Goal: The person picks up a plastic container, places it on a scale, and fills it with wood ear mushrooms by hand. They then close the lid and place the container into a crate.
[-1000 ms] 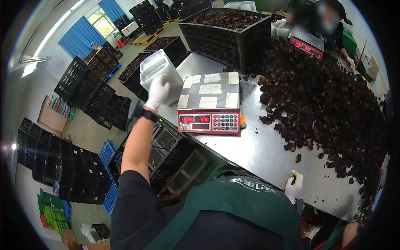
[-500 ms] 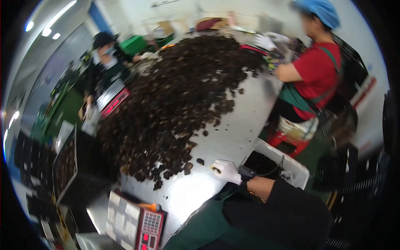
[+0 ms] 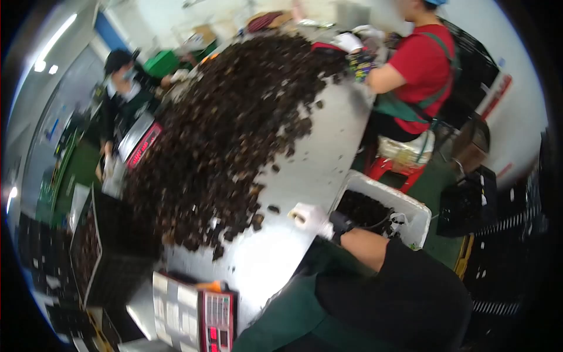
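Here my right hand (image 3: 309, 219) rests at the table's (image 3: 328, 158) near edge, its grip too blurred to tell, with the dark pile (image 3: 234, 123) spreading leftward just beyond my fingertips.

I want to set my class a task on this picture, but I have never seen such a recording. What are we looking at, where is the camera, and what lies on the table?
No machine here: a person wears the camera on the head, looking down, and its wide lens bends the edges. The white-gloved right hand rests at the edge of a metal table; whether it grips anything is too blurred to tell. The left hand is out of view. On the table lie a pile of dark pieces and, nearer, a scale. Beside the table stands a white box holding more dark pieces. Two other people work there: one in a red top, one in dark clothes.
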{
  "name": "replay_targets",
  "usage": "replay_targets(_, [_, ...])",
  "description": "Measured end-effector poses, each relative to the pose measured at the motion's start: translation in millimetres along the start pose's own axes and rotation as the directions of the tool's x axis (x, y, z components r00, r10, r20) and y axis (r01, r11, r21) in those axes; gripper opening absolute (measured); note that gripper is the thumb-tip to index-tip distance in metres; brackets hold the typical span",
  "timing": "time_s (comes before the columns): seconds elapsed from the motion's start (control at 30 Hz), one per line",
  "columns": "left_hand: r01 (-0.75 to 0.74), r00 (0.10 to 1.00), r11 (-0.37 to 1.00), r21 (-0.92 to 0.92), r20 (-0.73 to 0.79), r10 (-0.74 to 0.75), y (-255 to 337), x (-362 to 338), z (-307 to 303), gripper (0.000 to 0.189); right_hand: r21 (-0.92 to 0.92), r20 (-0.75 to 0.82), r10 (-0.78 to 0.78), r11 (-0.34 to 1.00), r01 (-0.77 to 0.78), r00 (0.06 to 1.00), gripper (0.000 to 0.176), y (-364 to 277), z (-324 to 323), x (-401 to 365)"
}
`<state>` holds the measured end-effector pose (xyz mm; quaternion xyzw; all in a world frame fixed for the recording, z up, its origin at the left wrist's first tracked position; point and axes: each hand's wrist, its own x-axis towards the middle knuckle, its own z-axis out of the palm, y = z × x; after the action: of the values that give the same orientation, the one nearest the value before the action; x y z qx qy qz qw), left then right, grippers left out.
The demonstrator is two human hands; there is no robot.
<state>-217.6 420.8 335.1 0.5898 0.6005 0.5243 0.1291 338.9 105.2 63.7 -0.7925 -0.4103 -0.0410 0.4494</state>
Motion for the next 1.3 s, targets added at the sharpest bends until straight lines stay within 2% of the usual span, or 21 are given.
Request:
replay_targets(0.07, [-0.007, 0.995, 0.984, -0.176, -0.095, -0.010, 9.8, -14.2, -22.7, 0.026, 0.116, 0.025, 0.071, 0.991, -0.074, 0.997, 0.017, -11.6, -5.4, 2.6])
replay_targets(0.13, [-0.015, 0.998, 0.950, -0.311, -0.066, -0.006, 16.0, -34.9, -18.0, 0.026, 0.125, -0.016, 0.156, 0.980, -0.153, 0.988, 0.017, -24.5, 0.8, 6.5])
replay_targets(0.17, [-0.055, 0.998, 0.965, -0.255, -0.008, 0.055, 12.0, -52.1, -16.9, 0.026, 0.069, -0.073, 0.137, 0.989, -0.132, 0.988, 0.018, -20.0, 12.2, 5.2])
replay_targets(0.2, [-0.358, 0.925, 0.928, 0.100, 0.176, 0.338, 14.0, -70.7, 1.0, 0.024, 0.308, 0.018, 0.272, 0.914, -0.264, 0.962, 0.022, -10.3, 28.5, 1.6])
replay_targets(0.23, [-0.671, 0.741, 0.665, 0.328, 0.339, 0.580, 16.5, -89.0, 20.0, 0.024, 0.439, 0.245, 0.435, 0.747, -0.499, 0.866, 0.025, -32.1, 24.8, 8.6])
replay_targets(0.3, [-0.708, 0.705, 0.631, 0.317, 0.370, 0.605, -4.8, -126.2, 58.5, 0.027, 0.510, 0.501, 0.418, 0.565, -0.649, 0.757, 0.026, -77.9, 30.8, 25.8])
replay_targets(0.33, [-0.720, 0.686, 0.606, 0.339, 0.482, 0.545, -10.5, -139.3, 71.0, 0.023, 0.489, 0.600, 0.344, 0.557, -0.672, 0.722, 0.023, -100.4, 37.0, 37.2])
replay_targets(0.43, [-0.617, 0.721, 0.739, 0.271, 0.570, 0.394, -5.6, -171.1, 101.5, 0.018, 0.483, 0.785, 0.029, 0.599, -0.639, 0.619, 0.019, -186.7, 63.0, 79.2])
replay_targets(0.5, [-0.621, 0.713, 0.744, 0.248, 0.572, 0.405, -3.8, -177.4, 107.0, 0.022, 0.489, 0.810, -0.135, 0.691, -0.532, 0.570, 0.017, -250.0, 88.2, 100.3])
replay_targets(0.53, [-0.604, 0.720, 0.760, 0.241, 0.574, 0.390, -3.1, -178.9, 107.2, 0.024, 0.592, 0.791, -0.287, 0.583, -0.556, 0.540, 0.018, -271.0, 115.0, 99.6])
replay_targets(0.6, [-0.598, 0.726, 0.778, 0.192, 0.541, 0.424, -1.2, -179.5, 112.0, 0.027, 0.675, 0.734, -0.413, 0.540, -0.504, 0.540, 0.016, -326.1, 148.8, 93.8])
replay_targets(0.63, [-0.589, 0.728, 0.781, 0.209, 0.556, 0.401, 1.0, -180.0, 112.6, 0.028, 0.768, 0.599, -0.477, 0.568, -0.295, 0.643, 0.022, -345.2, 169.3, 84.0])
replay_targets(0.7, [-0.550, 0.739, 0.789, 0.273, 0.600, 0.307, -13.1, -181.2, 110.8, 0.031, 0.694, 0.690, -0.547, 0.688, -0.215, 0.474, 0.030, -369.1, 182.1, 81.1])
replay_targets(0.77, [-0.570, 0.734, 0.783, 0.250, 0.582, 0.349, -17.9, -179.2, 111.4, 0.032, 0.664, 0.625, -0.635, 0.738, 0.118, 0.454, 0.036, -366.9, 189.8, 68.7])
replay_targets(0.8, [-0.578, 0.733, 0.780, 0.238, 0.572, 0.369, -19.1, -178.4, 112.4, 0.032, 0.702, 0.580, -0.650, 0.705, 0.103, 0.491, 0.036, -359.6, 191.0, 65.6])
replay_targets(0.9, [-0.499, 0.749, 0.833, 0.238, 0.602, 0.277, -12.1, -175.6, 114.6, 0.032, 0.653, 0.234, -0.724, 0.612, 0.446, 0.649, 0.041, -308.7, 175.3, 93.4])
replay_targets(0.97, [-0.476, 0.760, 0.846, 0.239, 0.596, 0.259, -3.3, -174.6, 116.5, 0.029, 0.473, 0.416, -0.593, 0.789, 0.393, 0.689, 0.049, -253.4, 135.6, 130.5])
replay_targets(1.03, [-0.458, 0.759, 0.857, 0.234, 0.605, 0.240, 1.1, -173.0, 117.3, 0.028, 0.097, 0.451, -0.372, 0.924, 0.369, 0.812, 0.069, -178.7, 114.4, 132.0])
replay_targets(1.1, [-0.502, 0.744, 0.839, 0.211, 0.600, 0.294, 0.8, -171.5, 121.1, 0.027, -0.116, 0.444, -0.185, 0.958, 0.261, 0.877, 0.081, -118.3, 87.0, 114.9])
replay_targets(1.2, [-0.503, 0.725, 0.841, 0.199, 0.627, 0.285, 3.3, -169.7, 120.3, 0.026, -0.267, 0.572, -0.055, 0.931, 0.249, 0.819, 0.085, -94.0, 76.9, 86.3])
replay_targets(1.3, [-0.501, 0.715, 0.840, 0.207, 0.646, 0.267, 9.3, -167.8, 125.0, 0.025, -0.199, 0.488, -0.125, 0.948, 0.249, 0.864, 0.084, -98.2, 97.7, 97.7])
